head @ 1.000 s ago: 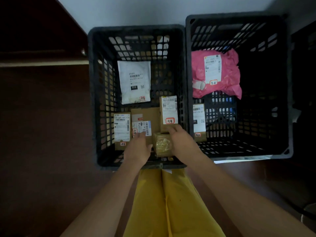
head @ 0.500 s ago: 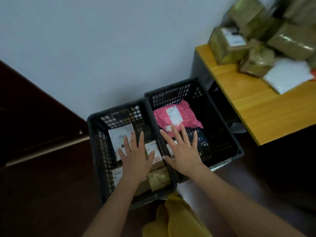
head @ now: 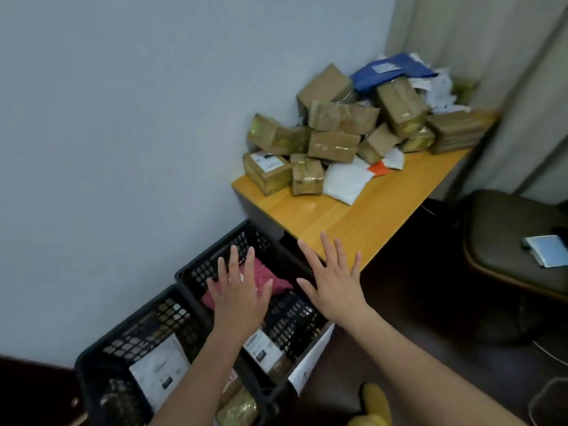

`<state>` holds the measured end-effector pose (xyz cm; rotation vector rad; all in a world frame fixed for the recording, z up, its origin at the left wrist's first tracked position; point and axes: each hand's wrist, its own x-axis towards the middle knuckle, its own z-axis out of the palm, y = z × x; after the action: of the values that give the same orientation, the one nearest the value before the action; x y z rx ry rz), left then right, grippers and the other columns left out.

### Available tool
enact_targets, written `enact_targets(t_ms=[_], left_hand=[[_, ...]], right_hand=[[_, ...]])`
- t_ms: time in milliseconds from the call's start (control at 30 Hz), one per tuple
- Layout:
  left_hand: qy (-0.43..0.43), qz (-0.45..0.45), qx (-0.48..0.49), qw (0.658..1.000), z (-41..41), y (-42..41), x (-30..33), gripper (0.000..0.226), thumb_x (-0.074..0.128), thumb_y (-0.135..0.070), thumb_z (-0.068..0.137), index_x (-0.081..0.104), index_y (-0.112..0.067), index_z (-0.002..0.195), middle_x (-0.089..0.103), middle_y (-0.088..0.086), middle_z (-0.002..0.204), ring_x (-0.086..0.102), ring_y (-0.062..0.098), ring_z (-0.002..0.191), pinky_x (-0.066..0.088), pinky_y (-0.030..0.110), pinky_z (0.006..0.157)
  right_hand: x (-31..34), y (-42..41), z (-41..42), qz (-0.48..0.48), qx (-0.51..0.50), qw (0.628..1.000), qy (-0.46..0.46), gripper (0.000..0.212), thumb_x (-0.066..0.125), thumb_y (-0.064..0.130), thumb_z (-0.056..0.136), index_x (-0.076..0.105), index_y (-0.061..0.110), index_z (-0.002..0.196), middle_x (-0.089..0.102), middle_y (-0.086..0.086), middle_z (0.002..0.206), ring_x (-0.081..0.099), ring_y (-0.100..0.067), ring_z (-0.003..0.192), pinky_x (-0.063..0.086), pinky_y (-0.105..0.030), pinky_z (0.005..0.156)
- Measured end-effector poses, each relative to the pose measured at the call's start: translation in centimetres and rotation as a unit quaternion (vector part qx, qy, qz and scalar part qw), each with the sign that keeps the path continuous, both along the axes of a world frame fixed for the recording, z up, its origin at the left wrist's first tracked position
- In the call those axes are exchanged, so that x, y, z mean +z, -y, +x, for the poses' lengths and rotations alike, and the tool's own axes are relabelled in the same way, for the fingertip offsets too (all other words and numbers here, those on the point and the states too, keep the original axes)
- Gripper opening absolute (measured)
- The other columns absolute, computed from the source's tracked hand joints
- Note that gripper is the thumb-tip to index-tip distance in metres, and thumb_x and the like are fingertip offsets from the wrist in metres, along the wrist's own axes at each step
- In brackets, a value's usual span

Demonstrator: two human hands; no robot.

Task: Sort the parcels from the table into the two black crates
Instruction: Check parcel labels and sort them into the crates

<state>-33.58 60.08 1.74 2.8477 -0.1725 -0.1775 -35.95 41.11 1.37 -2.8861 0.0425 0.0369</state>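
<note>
head | left hand (head: 238, 298) empty, fingers spread, above right crate (head: 215, 259) with pink parcel (head: 272, 279) | right hand (head: 333, 282) empty, splayed by table (head: 353, 216) edge | parcel pile (head: 338, 133) on table | left crate (head: 101, 358) holds white parcel (head: 159, 370)

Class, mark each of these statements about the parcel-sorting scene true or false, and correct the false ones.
1. Both hands are empty, fingers spread. True: left hand and right hand hold nothing.
2. The pink parcel lies on the table. False: it lies in a black crate.
3. A blue mailer tops the pile on the wooden table. True.
4. The crate nearest the camera is empty. False: it holds a white mailer.
</note>
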Motion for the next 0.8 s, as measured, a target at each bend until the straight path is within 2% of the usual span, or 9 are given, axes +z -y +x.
enact_targets(t_ms=[167,333,500,667,800], left_hand=[[0.032,0.014,-0.038,0.999,4.2,9.5,1.7,0.069,0.028,-0.055,0.100,0.000,-0.025,0.156,-0.009,0.008,0.163,-0.005,0.033,0.150,0.009,0.059,0.117],[0.050,0.008,-0.067,0.996,8.4,22.3,2.0,0.066,0.033,-0.050,0.101,0.008,-0.021,0.155,0.003,0.012,0.161,0.007,0.035,0.148,0.019,0.055,0.117],[0.039,-0.016,-0.088,0.995,11.4,33.6,2.6,0.067,0.035,-0.049,0.101,0.006,-0.023,0.155,0.001,0.009,0.161,0.006,0.033,0.148,0.023,0.054,0.115],[0.043,-0.011,-0.071,0.997,15.6,37.5,3.6,0.068,0.035,-0.050,0.101,0.004,-0.024,0.155,-0.002,0.007,0.161,0.001,0.033,0.148,0.017,0.053,0.118],[0.046,-0.007,-0.037,0.998,20.9,36.7,3.6,0.067,0.034,-0.051,0.101,0.007,-0.024,0.155,0.003,0.011,0.160,0.006,0.034,0.147,0.018,0.051,0.117]], right_hand=[[1.7,9.6,1.7,0.003,-0.066,0.998,0.003,0.073,0.033,0.055,0.101,-0.020,0.045,0.150,-0.023,-0.004,0.162,-0.011,-0.033,0.150,0.001,-0.067,0.115],[3.7,20.9,3.8,0.010,-0.112,0.994,0.005,0.074,0.034,0.055,0.101,-0.018,0.044,0.151,-0.021,-0.004,0.162,-0.008,-0.032,0.151,0.003,-0.063,0.116],[5.2,30.4,6.4,0.023,-0.140,0.990,0.000,0.075,0.039,0.051,0.100,-0.015,0.043,0.152,-0.018,-0.004,0.163,-0.003,-0.032,0.151,0.006,-0.062,0.118],[5.8,36.1,11.2,0.020,-0.138,0.990,-0.008,0.079,0.043,0.050,0.099,-0.015,0.043,0.152,-0.015,-0.006,0.163,0.002,-0.033,0.150,0.009,-0.061,0.117],[5.3,37.0,15.9,0.036,-0.117,0.992,-0.028,0.078,0.046,0.047,0.100,-0.011,0.041,0.153,-0.013,-0.005,0.163,0.001,-0.033,0.150,0.010,-0.061,0.117]])
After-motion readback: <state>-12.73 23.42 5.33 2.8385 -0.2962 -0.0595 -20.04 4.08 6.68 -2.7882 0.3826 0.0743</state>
